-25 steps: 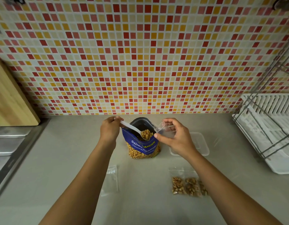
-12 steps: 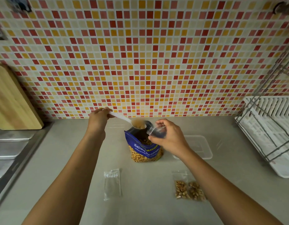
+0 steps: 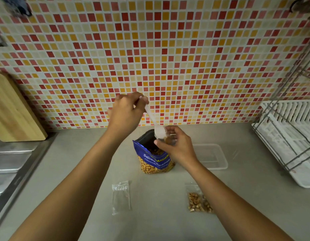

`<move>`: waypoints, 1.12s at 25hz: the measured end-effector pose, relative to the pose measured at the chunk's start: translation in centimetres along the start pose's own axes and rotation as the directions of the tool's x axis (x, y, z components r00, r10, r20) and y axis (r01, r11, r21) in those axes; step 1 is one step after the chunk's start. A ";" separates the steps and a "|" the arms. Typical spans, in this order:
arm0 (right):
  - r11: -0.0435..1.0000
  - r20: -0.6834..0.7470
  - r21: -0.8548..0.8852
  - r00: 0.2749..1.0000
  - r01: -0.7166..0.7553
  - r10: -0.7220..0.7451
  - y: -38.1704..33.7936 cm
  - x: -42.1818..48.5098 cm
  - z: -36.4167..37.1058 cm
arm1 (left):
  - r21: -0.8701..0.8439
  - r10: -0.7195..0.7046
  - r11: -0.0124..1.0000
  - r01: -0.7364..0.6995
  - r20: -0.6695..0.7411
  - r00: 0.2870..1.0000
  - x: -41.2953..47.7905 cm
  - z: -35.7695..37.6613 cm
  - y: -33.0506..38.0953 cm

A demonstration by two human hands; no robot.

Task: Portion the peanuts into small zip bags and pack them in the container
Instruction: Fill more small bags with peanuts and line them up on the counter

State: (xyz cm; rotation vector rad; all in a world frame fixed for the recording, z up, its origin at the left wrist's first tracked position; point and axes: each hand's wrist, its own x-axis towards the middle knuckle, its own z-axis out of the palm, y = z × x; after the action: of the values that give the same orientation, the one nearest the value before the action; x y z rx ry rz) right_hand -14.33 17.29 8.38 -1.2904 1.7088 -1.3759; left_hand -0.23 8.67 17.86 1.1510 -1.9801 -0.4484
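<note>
the blue peanut bag (image 3: 154, 154) stands open on the counter (image 3: 159, 214). just above its mouth my right hand (image 3: 177, 146) pinches a small zip bag (image 3: 166, 139), and my left hand (image 3: 126, 112), raised behind the peanut bag, grips a white spoon (image 3: 153, 121) tipped bowl-down into it. the clear container (image 3: 213, 156) sits just right of the peanut bag. a filled zip bag (image 3: 198, 201) lies in front of it to the right, an empty zip bag (image 3: 121, 197) in front to the left.
</note>
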 end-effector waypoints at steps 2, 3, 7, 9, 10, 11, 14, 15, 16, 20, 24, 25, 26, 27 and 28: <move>0.998 -0.033 0.057 0.999 -0.017 0.019 0.1 0.0 -0.3 | -0.085 -0.082 0.994 0.072 -0.125 0.989 0.7 -1.4 -0.1; 0.995 -0.060 0.093 0.998 -0.022 0.028 0.3 0.0 -0.5 | -0.134 -0.148 0.983 0.126 -0.167 0.975 0.9 -1.8 -0.4; 0.976 -0.069 0.212 0.996 -0.047 0.063 1.7 -0.2 -1.4 | 0.102 -0.171 0.980 0.169 0.007 0.985 -1.6 1.5 -3.5; 0.976 -0.012 0.208 0.998 -0.065 0.069 2.6 -0.5 -1.4 | 0.317 -0.177 0.941 0.122 0.152 0.972 -3.8 4.7 -4.8; 0.978 0.008 0.193 0.997 -0.075 0.075 2.9 -0.7 -1.4 | 0.387 -0.210 0.914 0.124 0.188 0.960 -4.6 5.9 -4.9; 0.979 0.019 0.182 0.996 -0.087 0.085 3.1 -0.8 -1.3 | 0.418 -0.259 0.895 0.156 0.203 0.944 -5.2 6.9 -4.7; 0.980 0.026 0.167 0.994 -0.113 0.110 3.5 -1.1 -1.4 | 0.366 -0.461 0.854 0.369 0.205 0.863 -5.1 8.3 -4.6; 0.979 0.029 0.169 0.993 -0.114 0.111 3.5 -1.2 -1.5 | 0.325 -0.509 0.839 0.436 0.190 0.840 -4.7 8.6 -4.9; 0.977 0.034 0.177 0.993 -0.116 0.111 3.5 -1.2 -1.5 | 0.271 -0.542 0.830 0.488 0.184 0.820 -4.4 8.6 -5.1; 0.970 0.079 0.204 0.990 -0.130 0.116 3.1 -1.2 -1.4 | 0.427 -0.500 0.829 0.361 0.279 0.820 -4.2 9.0 -5.3; 0.970 0.086 0.204 0.990 -0.129 0.114 3.0 -1.2 -1.2 | 0.172 -0.474 0.880 0.442 0.330 0.816 -4.1 8.2 -5.2; 0.970 0.078 0.204 0.990 -0.132 0.118 3.0 -1.2 -1.3 | 0.046 -0.505 0.854 0.518 0.315 0.804 -4.0 7.8 -5.2; 0.970 0.069 0.202 0.990 -0.133 0.122 3.1 -1.2 -1.5 | -0.042 -0.541 0.816 0.577 0.299 0.786 -4.0 7.5 -5.2; 0.971 0.064 0.200 0.990 -0.132 0.122 3.1 -1.3 -1.6 | -0.099 -0.570 0.782 0.615 0.285 0.771 -4.1 7.3 -5.3; 0.972 0.065 0.193 0.991 -0.130 0.120 3.1 -1.3 -1.8 | -0.139 -0.591 0.756 0.639 0.275 0.758 -4.2 7.2 -5.3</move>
State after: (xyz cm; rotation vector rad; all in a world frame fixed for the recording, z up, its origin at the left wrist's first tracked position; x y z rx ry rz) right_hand -16.39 19.17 5.81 -1.0810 1.5478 -1.3862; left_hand -1.60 8.89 8.13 1.6577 -1.6104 -1.1594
